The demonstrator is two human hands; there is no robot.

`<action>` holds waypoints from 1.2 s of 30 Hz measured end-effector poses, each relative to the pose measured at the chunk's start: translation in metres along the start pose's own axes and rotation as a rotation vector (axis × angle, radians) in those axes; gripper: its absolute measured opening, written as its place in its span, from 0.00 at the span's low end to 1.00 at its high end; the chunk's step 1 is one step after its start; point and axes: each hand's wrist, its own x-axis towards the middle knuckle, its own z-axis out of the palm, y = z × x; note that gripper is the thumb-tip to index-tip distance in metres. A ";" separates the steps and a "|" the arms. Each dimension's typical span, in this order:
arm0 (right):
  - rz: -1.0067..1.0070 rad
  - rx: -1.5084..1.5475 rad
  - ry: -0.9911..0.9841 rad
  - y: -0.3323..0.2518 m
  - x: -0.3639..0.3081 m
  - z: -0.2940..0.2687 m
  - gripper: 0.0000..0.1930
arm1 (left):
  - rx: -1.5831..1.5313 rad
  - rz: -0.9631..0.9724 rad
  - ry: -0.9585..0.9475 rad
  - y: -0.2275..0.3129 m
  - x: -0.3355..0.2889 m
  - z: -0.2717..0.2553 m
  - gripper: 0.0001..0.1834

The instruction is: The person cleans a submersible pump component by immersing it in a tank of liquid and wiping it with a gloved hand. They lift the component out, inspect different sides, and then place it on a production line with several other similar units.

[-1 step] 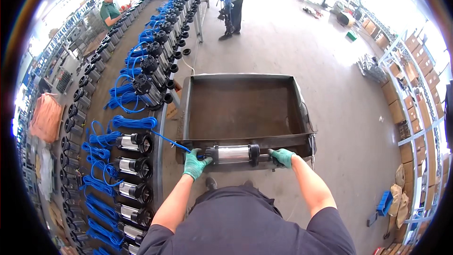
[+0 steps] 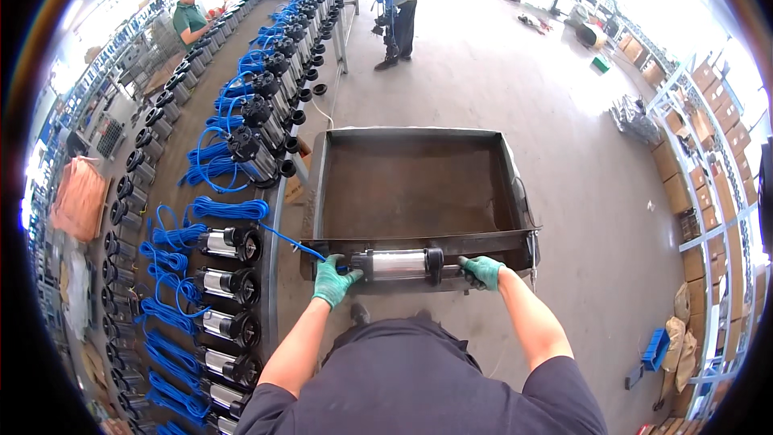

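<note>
A silver cylinder with black ends, apparently a motor or pump body [image 2: 398,263], lies level across the near ledge of a dark metal tank [image 2: 322,185]. My left hand [image 2: 333,280], in a green glove, is closed round its left end, where a blue cable [image 2: 291,241] runs off to the bench. At the other end a thin shaft [image 2: 452,271] sticks out of the black collar. My right hand [image 2: 484,271], gloved too, has its fingers closed on the tip of that shaft; the fingertips are partly hidden.
On my left, a long bench [image 2: 181,193] carries several similar motors [image 2: 221,283] with coiled blue cables [image 2: 229,209]. A person in green [image 2: 189,18] is across it; another person [image 2: 394,28] stands ahead. Shelving with cartons [image 2: 699,225] and a blue crate [image 2: 655,349] are on the right.
</note>
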 end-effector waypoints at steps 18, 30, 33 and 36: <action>-0.366 -0.727 0.045 -0.022 -0.004 0.009 0.30 | 0.069 0.001 -0.018 0.009 -0.005 -0.006 0.41; -0.271 0.184 0.033 -0.003 -0.006 0.023 0.20 | 0.074 -0.029 -0.055 0.021 -0.012 -0.017 0.43; -0.245 0.442 0.004 0.011 0.017 0.019 0.18 | 0.070 0.004 -0.042 0.011 -0.008 -0.015 0.44; -0.289 0.469 -0.015 0.017 0.020 0.020 0.17 | 0.063 0.010 -0.036 0.002 -0.005 -0.014 0.43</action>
